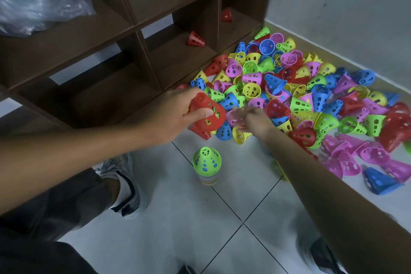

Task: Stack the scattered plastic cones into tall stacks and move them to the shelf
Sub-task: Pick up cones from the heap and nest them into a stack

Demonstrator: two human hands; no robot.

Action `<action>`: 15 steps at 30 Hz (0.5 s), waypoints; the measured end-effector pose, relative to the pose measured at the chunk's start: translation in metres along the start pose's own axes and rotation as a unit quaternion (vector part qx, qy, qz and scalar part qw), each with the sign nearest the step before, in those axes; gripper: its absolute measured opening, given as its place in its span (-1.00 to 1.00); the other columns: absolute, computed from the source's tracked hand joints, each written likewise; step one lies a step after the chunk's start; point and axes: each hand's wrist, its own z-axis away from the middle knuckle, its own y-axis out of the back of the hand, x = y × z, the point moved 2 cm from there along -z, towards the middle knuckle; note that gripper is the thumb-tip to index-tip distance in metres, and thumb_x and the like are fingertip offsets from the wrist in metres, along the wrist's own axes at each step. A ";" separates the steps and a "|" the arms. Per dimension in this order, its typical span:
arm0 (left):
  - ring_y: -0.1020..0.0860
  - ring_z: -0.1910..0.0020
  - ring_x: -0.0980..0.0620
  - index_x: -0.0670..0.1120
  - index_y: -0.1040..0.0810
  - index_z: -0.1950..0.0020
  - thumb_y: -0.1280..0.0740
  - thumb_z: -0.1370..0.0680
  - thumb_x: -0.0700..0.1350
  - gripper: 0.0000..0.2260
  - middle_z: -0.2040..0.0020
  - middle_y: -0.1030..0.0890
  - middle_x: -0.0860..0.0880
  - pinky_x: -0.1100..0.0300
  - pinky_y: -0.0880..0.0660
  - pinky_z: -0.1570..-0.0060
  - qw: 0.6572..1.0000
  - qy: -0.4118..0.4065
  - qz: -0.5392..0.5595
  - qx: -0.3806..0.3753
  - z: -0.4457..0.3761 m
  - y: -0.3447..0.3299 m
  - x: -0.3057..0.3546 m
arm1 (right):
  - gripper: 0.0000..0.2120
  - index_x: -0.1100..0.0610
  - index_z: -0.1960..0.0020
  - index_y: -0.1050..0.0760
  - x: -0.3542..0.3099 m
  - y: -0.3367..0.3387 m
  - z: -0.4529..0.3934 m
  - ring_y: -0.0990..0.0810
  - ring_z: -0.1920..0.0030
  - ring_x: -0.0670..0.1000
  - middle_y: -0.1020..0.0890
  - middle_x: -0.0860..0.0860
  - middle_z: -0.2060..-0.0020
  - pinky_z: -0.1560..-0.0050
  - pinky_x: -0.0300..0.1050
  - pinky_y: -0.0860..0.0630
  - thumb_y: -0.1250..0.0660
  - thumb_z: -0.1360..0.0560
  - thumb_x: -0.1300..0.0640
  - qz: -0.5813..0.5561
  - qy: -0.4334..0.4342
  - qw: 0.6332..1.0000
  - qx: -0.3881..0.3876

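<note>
Left hand (175, 111) gripped red cone (208, 113) above pile's (300, 95) near edge; right hand (253, 118) blurred over pink cone, grasp unclear; green-topped stack (206, 162) upright on floor (200, 229); two red cones on shelf (178, 60).

Tiled floor (200, 218) bears cone pile (300, 95); shelf (178, 64) holds two red cones (195, 39).

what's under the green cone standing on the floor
The green cone caps a short stack; pale and yellowish rims show beneath it. How many cones the stack holds cannot be told, since the green one covers most of it.
</note>
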 end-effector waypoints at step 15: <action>-0.59 -0.08 0.15 0.01 -0.63 -0.12 -0.43 -0.50 0.23 -0.65 -0.02 -0.65 0.11 0.10 -0.60 -0.03 0.994 -0.005 0.018 -0.112 0.046 -0.029 0.008 | -0.31 0.00 -0.63 -0.07 0.111 0.006 -0.044 -0.04 -0.60 0.18 -0.02 0.05 -0.63 -0.54 0.18 -0.13 -0.14 -0.61 -0.27 0.516 -0.029 0.854 -0.054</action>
